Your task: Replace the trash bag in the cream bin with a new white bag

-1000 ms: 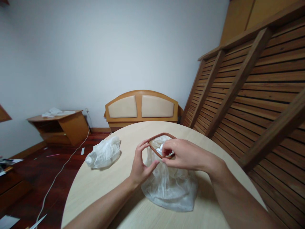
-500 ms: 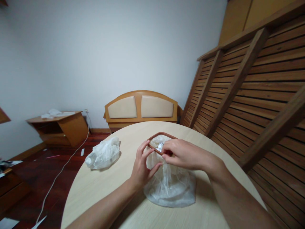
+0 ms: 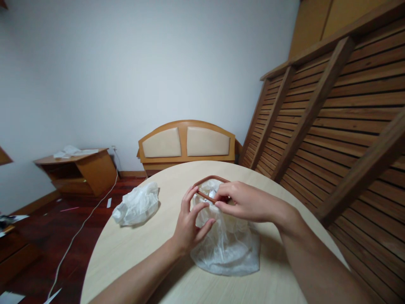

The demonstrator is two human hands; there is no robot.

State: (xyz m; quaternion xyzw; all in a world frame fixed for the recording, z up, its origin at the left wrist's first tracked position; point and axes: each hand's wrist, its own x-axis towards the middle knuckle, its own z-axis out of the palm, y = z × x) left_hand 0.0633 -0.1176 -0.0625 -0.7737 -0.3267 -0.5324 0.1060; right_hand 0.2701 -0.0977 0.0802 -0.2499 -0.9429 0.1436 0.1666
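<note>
A brown rounded frame stands over the round table, with a white translucent plastic bag beneath and inside it. The bag's lower part spreads on the tabletop. At the frame's left corner, fingers of my left hand hold the rim; its thumb and index finger are apart, close to the bag. My right hand pinches the near side of the frame, its curled fingers reaching inside the opening. White crumpled material shows within the frame, partly covered by the right hand. What lies under those fingers is hidden.
Another crumpled white bag lies on the left side of the round table. Behind are a padded headboard and a low wooden cabinet. A slatted wooden panel leans at the right. A white cable runs along the floor.
My left index finger and thumb have opened slightly away from the frame and bag. The right hand has shifted a little left along the frame's near side, still pinching.
</note>
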